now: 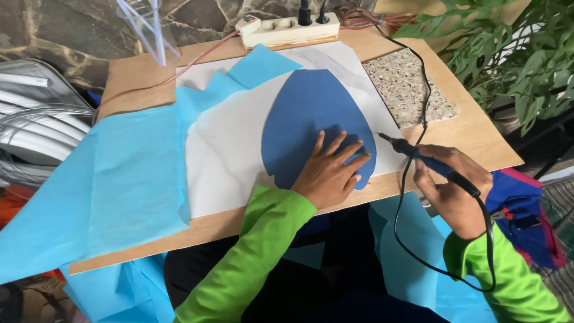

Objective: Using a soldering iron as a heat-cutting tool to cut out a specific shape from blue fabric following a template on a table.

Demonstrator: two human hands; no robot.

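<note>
My left hand point(330, 169) lies flat, fingers spread, on the lower right part of a dark blue leaf-shaped piece point(311, 113). That piece rests on a white sheet point(227, 149) on the wooden board point(472, 131). My right hand point(451, 188) grips a corded pen-like hot tool point(418, 155) with a blue handle. Its metal tip points left, close to the right edge of the blue piece. Both sleeves are bright green.
Light blue fabric point(113, 179) drapes over the board's left side. A speckled stone tile point(406, 87) lies at the back right, a white power strip point(290, 29) at the far edge. A leafy plant point(514, 54) stands on the right. The tool's black cord point(418, 78) crosses the tile.
</note>
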